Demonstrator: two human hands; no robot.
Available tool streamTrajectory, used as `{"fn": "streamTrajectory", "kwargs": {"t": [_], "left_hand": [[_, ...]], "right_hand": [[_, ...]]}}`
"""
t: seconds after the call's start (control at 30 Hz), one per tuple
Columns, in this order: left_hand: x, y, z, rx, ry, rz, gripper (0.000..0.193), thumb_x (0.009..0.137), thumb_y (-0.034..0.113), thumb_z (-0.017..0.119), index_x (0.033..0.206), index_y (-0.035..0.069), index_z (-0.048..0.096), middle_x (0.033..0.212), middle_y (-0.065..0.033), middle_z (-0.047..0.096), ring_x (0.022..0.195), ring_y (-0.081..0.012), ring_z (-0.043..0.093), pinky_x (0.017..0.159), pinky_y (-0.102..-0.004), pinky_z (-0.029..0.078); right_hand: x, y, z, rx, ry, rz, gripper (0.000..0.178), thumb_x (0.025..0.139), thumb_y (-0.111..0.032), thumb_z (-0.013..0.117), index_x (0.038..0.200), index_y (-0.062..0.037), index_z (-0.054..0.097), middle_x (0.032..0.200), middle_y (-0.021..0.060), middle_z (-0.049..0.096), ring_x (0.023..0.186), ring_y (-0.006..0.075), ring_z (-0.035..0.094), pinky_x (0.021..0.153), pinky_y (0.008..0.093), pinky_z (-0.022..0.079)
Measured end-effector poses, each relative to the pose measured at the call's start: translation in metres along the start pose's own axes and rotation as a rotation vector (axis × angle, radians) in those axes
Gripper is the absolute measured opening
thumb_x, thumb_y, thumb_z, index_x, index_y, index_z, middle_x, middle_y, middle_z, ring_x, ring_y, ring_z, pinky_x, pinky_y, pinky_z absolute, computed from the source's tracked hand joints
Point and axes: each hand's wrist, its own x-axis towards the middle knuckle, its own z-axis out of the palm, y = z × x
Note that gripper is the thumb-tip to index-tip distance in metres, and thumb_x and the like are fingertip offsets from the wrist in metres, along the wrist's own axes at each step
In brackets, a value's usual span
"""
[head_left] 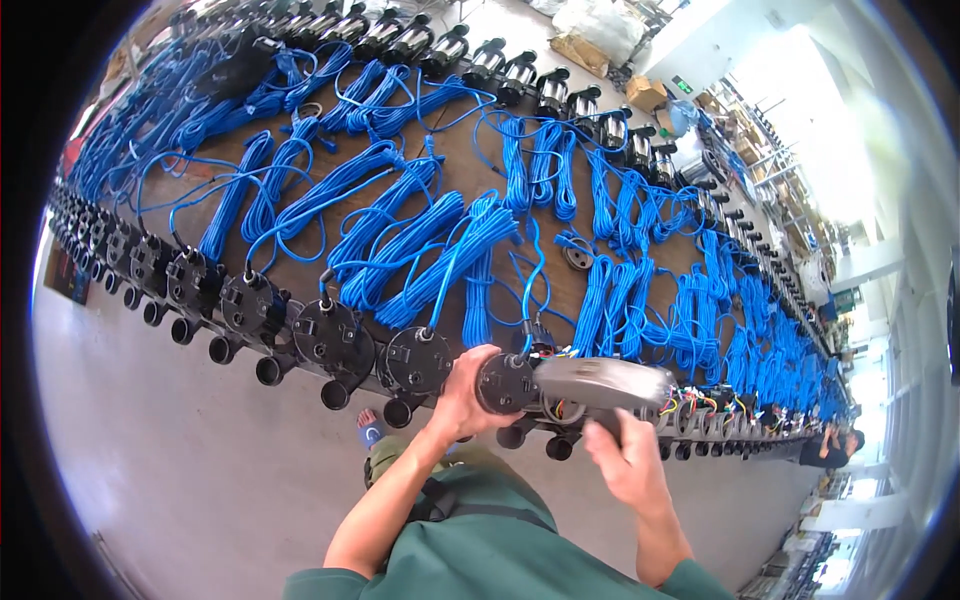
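Note:
At the near edge of the long table, my left hand (468,395) is closed around the side of a round black pump cover (505,383). A blue cable rises from that cover toward the table. To its right, my right hand (630,458) is closed on the dark lower part of a blurred silver-grey object with a rounded, wide top (605,382). Motion blur hides its exact kind. Colored wires (568,352) show just behind it. Another black pump (418,360) with a cable stands immediately left of my left hand.
Coiled blue cables (375,240) cover much of the brown tabletop (300,278). Black pumps line both long edges, with black outlet pipes (270,370) jutting toward me. Open units with loose wires (700,408) continue rightward. Another person (832,450) is at the far right.

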Motion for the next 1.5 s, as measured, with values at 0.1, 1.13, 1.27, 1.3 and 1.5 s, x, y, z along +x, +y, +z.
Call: {"fn": "streamTrajectory", "kwargs": {"t": [0.1, 1.13, 1.27, 1.3, 1.5], "left_hand": [[0.0, 0.0, 0.001, 0.015, -0.011, 0.033, 0.098, 0.055, 0.031, 0.098, 0.138, 0.006, 0.053, 0.13, -0.0165, 0.062, 0.119, -0.0368, 0.063, 0.105, -0.0469, 0.049], [-0.002, 0.016, 0.007, -0.057, -0.03, -0.073, 0.106, 0.058, 0.014, 0.095, 0.149, 0.002, 0.041, 0.143, -0.0173, 0.052, 0.128, -0.0308, 0.058, 0.111, -0.0413, 0.046], [-0.07, 0.008, 0.005, 0.319, -0.111, -0.265, 0.106, 0.065, 0.01, 0.092, 0.151, -0.006, 0.033, 0.152, -0.0248, 0.042, 0.136, -0.0369, 0.05, 0.115, -0.0456, 0.041], [-0.096, -0.005, 0.003, 0.405, -0.167, -0.291, 0.102, 0.069, 0.017, 0.094, 0.151, -0.004, 0.035, 0.146, -0.0225, 0.048, 0.13, -0.0368, 0.054, 0.11, -0.0457, 0.045], [-0.115, -0.077, 0.027, -0.023, -0.325, -1.006, 0.065, 0.077, 0.024, 0.092, 0.13, 0.003, 0.061, 0.111, -0.0101, 0.07, 0.098, -0.0213, 0.064, 0.091, -0.0396, 0.054]], "right_hand": [[0.0, 0.052, 0.02, -0.278, 0.109, -0.06, 0.028, 0.102, -0.021, 0.066, 0.112, 0.0054, 0.067, 0.072, 0.0103, 0.068, 0.063, 0.0162, 0.063, 0.061, 0.0351, 0.051], [0.012, 0.065, -0.003, -0.074, -0.028, 0.113, 0.044, 0.103, -0.042, 0.066, 0.094, 0.0012, 0.064, 0.064, 0.0193, 0.059, 0.055, 0.0294, 0.06, 0.057, 0.0422, 0.047], [-0.014, 0.083, 0.0, 0.202, 0.061, 0.213, 0.04, 0.103, -0.039, 0.066, 0.101, 0.0017, 0.066, 0.063, 0.009, 0.058, 0.056, 0.0168, 0.051, 0.055, 0.0373, 0.043], [-0.021, 0.09, 0.005, 0.281, 0.084, 0.263, 0.04, 0.103, -0.038, 0.066, 0.103, 0.0019, 0.067, 0.063, 0.0067, 0.057, 0.057, 0.0143, 0.049, 0.055, 0.0363, 0.042], [-0.045, 0.136, 0.037, 0.418, 0.044, 0.416, 0.044, 0.099, -0.04, 0.073, 0.096, 0.0027, 0.065, 0.067, 0.0021, 0.054, 0.063, 0.0087, 0.046, 0.056, 0.0318, 0.04]]}}
